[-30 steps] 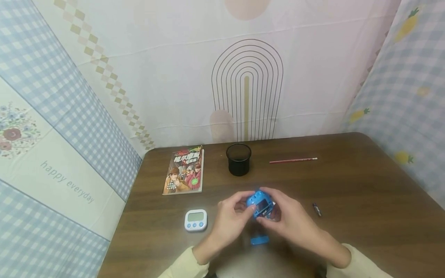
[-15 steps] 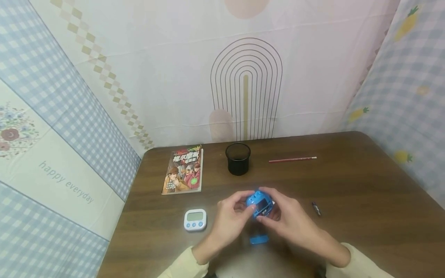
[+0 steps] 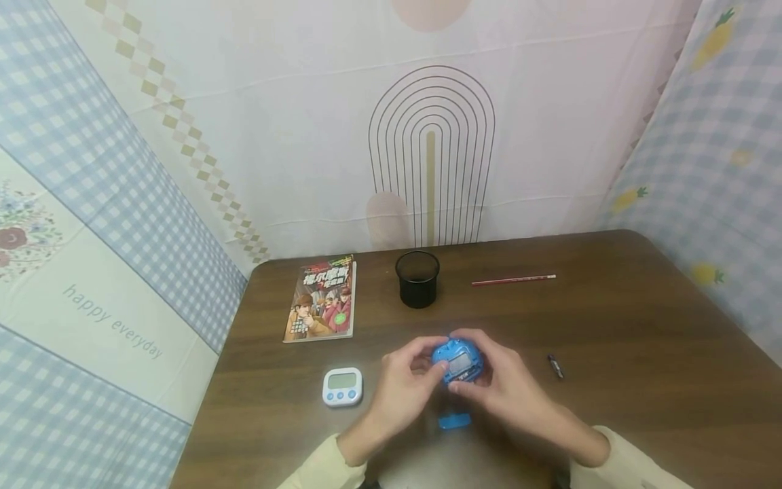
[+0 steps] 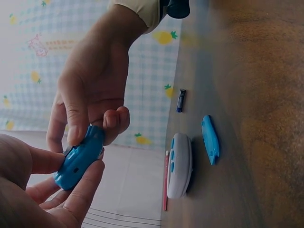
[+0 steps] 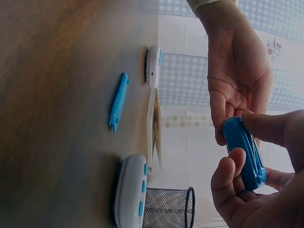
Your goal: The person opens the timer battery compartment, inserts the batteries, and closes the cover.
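Both hands hold one blue rounded electronic device (image 3: 457, 361) above the table, with a small grey rectangular panel facing up. My left hand (image 3: 411, 380) pinches its left side, the thumb on the front. My right hand (image 3: 504, 380) grips the right side between thumb and fingers. In the left wrist view the blue device (image 4: 80, 159) shows edge-on between both hands. Beneath them, a loose blue cover piece (image 3: 455, 421) lies on the table. A white timer with blue buttons (image 5: 130, 192) stands near, hidden by the hands in the head view.
Left of the hands sits another white timer (image 3: 343, 387). Behind it lies a comic-style book (image 3: 320, 302). A black mesh pen holder (image 3: 418, 288) stands at the back. A red pencil (image 3: 513, 280) and a small battery (image 3: 555, 367) lie to the right.
The blue device has tilted in the hands, and its panel has gone from dark to light grey. The hands have barely shifted; the loose cover stays on the table.
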`<state>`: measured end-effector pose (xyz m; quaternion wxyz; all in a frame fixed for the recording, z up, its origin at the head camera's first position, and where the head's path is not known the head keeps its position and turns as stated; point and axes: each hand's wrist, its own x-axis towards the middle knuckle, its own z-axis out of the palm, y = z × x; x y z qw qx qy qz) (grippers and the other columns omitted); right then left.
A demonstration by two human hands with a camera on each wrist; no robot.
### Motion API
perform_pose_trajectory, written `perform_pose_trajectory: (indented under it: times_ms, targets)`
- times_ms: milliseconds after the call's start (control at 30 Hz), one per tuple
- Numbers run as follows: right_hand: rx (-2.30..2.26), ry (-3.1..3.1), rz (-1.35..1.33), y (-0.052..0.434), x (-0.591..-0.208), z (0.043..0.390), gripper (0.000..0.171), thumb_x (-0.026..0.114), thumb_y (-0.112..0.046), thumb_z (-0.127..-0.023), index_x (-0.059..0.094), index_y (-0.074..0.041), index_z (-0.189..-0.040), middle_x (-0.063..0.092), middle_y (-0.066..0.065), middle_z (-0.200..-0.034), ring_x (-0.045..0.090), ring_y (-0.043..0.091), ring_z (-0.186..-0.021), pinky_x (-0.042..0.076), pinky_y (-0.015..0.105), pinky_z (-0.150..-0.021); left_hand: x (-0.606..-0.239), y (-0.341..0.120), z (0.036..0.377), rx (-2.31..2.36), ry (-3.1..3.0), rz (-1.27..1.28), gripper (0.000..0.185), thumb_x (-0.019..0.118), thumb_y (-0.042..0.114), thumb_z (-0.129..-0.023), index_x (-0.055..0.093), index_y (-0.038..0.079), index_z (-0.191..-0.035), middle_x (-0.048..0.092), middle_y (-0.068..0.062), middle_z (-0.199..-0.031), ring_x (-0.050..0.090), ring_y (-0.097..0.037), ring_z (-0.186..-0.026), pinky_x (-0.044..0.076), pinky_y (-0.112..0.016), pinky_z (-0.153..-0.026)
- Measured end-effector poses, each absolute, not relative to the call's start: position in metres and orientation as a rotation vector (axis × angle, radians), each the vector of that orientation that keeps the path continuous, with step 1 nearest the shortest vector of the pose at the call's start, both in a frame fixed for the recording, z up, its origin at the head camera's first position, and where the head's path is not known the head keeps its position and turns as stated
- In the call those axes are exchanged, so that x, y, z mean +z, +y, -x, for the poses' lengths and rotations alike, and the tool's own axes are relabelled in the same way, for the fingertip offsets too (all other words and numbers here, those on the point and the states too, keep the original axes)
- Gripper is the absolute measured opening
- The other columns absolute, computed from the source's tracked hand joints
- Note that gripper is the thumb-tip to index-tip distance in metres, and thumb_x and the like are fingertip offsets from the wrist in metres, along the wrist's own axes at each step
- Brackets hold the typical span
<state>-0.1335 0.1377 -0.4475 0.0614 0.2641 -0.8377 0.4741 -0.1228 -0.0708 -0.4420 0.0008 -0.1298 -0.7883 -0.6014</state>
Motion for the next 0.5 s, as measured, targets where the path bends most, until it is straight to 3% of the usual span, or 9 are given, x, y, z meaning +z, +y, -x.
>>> perform_pose_trajectory:
  times_ms: [500]
  targets:
    - [1.59, -2.565, -0.805, 0.1388, -0.4483, 0.1345, 0.07, 0.09, -0.004, -0.081, 0.055, -0.021, -0.14, 0.071, 0.005, -0.116, 0.067, 0.012, -0.088, 0.062, 0.029, -0.065, -0.4425, -0.0695, 0.1215, -1.887, -2.467, 0.444, 0.032, 0.074, 0.013, -0.1, 0.072, 0.014, -0.132, 0.077, -0.008, -0.122, 0.077, -0.014, -0.098, 0.062, -0.021, -0.085]
